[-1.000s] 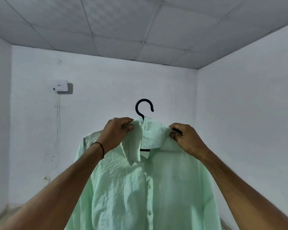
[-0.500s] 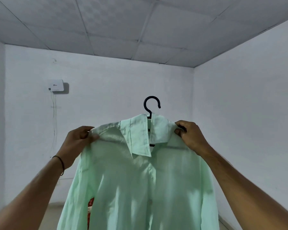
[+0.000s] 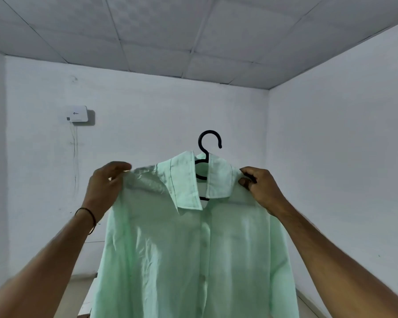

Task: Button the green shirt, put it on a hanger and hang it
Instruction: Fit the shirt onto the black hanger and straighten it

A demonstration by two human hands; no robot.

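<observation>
Both grips are clenched on the garment, one at each shoulder, with bare forearms reaching up from the near corners of the scene. On the left, the left grip [image 3: 106, 187] has its fingers curled over the outer edge of the shoulder cloth, bunching it a little. A thin dark wristband [image 3: 90, 215] circles that wrist. On the right, the right grip [image 3: 261, 189] pinches the other shoulder between thumb and fingertips. A small dark sliver shows between them, though I cannot tell what it is.

Held up between the two grips, in mid-air at about head height, is the green shirt [image 3: 193, 260], its front turned to the person. It hangs straight down and runs out of sight at the bottom edge. The front lies closed down the middle, where a few small buttons [image 3: 203, 244] show faintly along the placket. The collar [image 3: 184, 180] stands spread apart at the throat, with its left point lower and wider than the right.

Inside the neck opening sits the black hanger [image 3: 200, 141]. Its arms and crossbar show as dark lines between the collar halves. The hook rises clear above the collar, opening to the right and caught on nothing.

Well behind the shirt is the far wall [image 3: 147, 115], plain and pale. High on its left a small white box [image 3: 77, 114] is mounted, with thin cables [image 3: 75, 152] trailing down from it. A second bare wall [image 3: 342, 138] closes the room on the right, meeting the far one in a corner. Overhead runs a ceiling [image 3: 193, 42] of square panels.
</observation>
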